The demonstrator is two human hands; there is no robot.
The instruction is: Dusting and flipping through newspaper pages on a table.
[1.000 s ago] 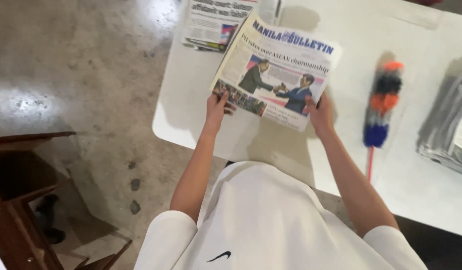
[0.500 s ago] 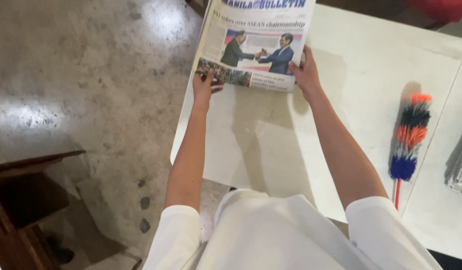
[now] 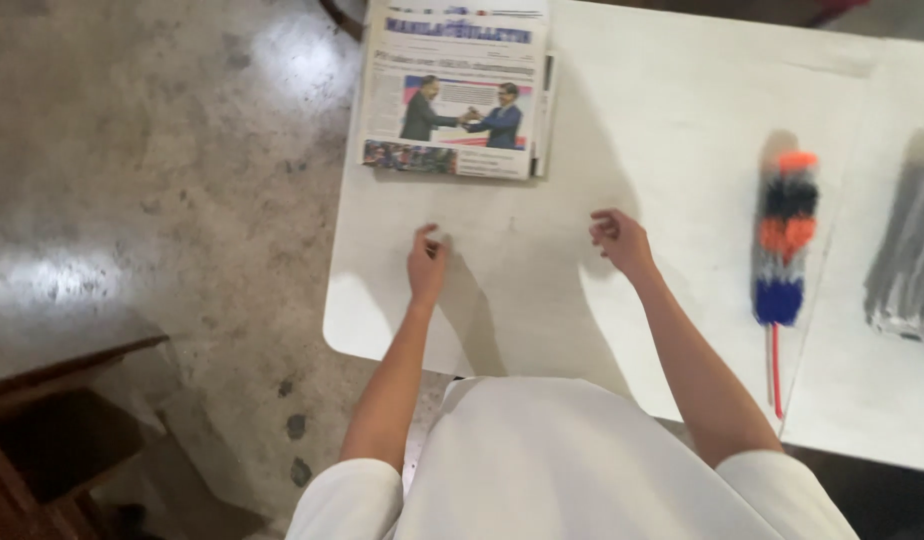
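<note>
A folded newspaper (image 3: 452, 100) with a colour photo on its front lies on top of a stack of papers at the far left of the white table (image 3: 662, 120). My left hand (image 3: 426, 262) hovers over the table a little below the paper, fingers loosely curled, holding nothing. My right hand (image 3: 620, 240) is off to the right of it at about the same height, fingers curled in and empty. Both hands are apart from the newspaper.
A feather duster (image 3: 784, 235) with orange, black and blue bands and a red handle lies on the table's right side. A grey stack of papers (image 3: 907, 260) sits at the right edge. Concrete floor (image 3: 162, 180) lies left, with a brown wooden piece (image 3: 52, 430) at bottom left.
Both hands carried the newspaper away from me, set it on the stack at the far left and let go. They have pulled back toward me, empty.
</note>
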